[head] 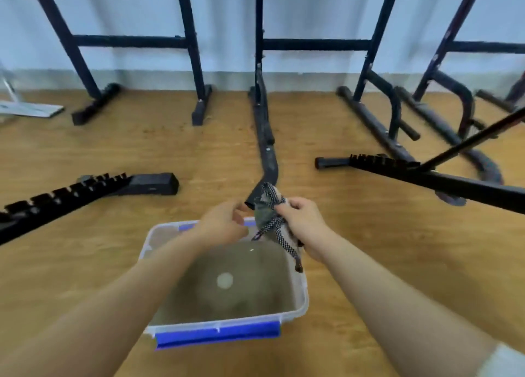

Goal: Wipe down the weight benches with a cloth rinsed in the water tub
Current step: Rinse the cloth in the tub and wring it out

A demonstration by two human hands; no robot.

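Cloth position: we hold the grey cloth with checked strips [267,214] over the clear plastic, blue-clipped water tub [304,291] so drips fall inside. Right hand [302,217] grips it with curled fingers; left hand [224,220] curls alongside, and we cannot tell whether it pinches the cloth.

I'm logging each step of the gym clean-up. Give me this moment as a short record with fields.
cloth: grey, with checked cords hanging; held above the tub
right hand: grips the cloth
left hand: at the cloth's edge; grip unclear
tub: clear plastic with blue clips, on the floor
water: murky, fills the tub partway
frames: black metal, on the floor beyond the tub
stage: cloth over the water, not on a bench
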